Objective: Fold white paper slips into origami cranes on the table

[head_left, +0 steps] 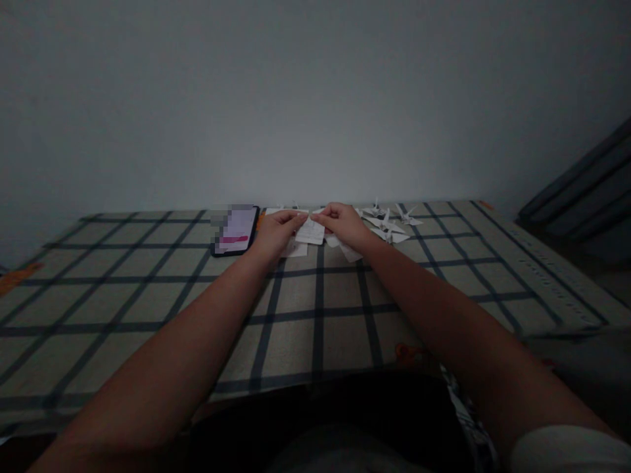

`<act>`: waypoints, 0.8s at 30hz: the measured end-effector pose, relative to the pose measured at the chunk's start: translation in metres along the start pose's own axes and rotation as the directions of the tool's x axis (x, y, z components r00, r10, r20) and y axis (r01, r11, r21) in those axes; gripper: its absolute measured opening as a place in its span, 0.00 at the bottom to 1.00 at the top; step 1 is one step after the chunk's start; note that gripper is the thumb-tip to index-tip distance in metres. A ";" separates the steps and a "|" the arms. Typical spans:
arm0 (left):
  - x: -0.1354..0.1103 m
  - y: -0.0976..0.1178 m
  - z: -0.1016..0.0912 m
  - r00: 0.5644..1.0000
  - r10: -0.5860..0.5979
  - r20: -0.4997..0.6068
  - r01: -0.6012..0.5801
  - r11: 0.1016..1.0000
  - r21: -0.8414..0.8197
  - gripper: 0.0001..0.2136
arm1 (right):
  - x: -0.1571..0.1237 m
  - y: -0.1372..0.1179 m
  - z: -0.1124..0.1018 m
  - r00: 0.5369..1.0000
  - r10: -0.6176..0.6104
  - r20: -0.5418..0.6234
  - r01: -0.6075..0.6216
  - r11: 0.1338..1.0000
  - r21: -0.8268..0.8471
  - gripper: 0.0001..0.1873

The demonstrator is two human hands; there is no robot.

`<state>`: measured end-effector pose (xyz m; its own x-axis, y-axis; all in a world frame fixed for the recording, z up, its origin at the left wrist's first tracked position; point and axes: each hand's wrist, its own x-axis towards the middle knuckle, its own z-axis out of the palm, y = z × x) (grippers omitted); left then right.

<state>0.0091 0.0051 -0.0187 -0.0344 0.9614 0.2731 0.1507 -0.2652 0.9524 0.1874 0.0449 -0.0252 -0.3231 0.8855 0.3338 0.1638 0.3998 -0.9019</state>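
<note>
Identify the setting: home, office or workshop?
Probably a room in a home, though I can't be certain: a checked tablecloth with a phone and folded paper birds on it, and a plain wall behind.

Person's forearms [190, 345] extend forward, converging; left hand [275, 232] and right hand [346, 225] close together, each in thumb-and-finger pinch.

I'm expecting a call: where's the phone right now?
In the head view, the phone lies on the checked tablecloth, just left of the left hand, near the wall.
</note>
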 end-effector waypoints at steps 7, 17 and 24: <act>0.004 -0.002 -0.005 0.997 0.005 -0.073 -0.011 0.997 -0.075 0.19 | -0.004 -0.006 -0.003 0.997 0.044 0.068 -0.049 0.995 0.084 0.09; 0.005 -0.002 -0.006 0.998 0.001 -0.068 -0.004 0.999 -0.040 0.23 | -0.006 -0.014 0.000 0.992 0.128 0.020 -0.129 0.989 0.066 0.09; 0.003 -0.002 -0.006 0.999 -0.051 -0.017 0.050 0.998 -0.027 0.22 | -0.002 -0.007 -0.001 0.993 0.097 -0.060 -0.092 0.993 0.073 0.10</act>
<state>0.0030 0.0084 -0.0191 -0.0592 0.9721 0.2270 0.1217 -0.2186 0.9682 0.1883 0.0403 -0.0196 -0.2487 0.9328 0.2610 0.1244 0.2980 -0.9464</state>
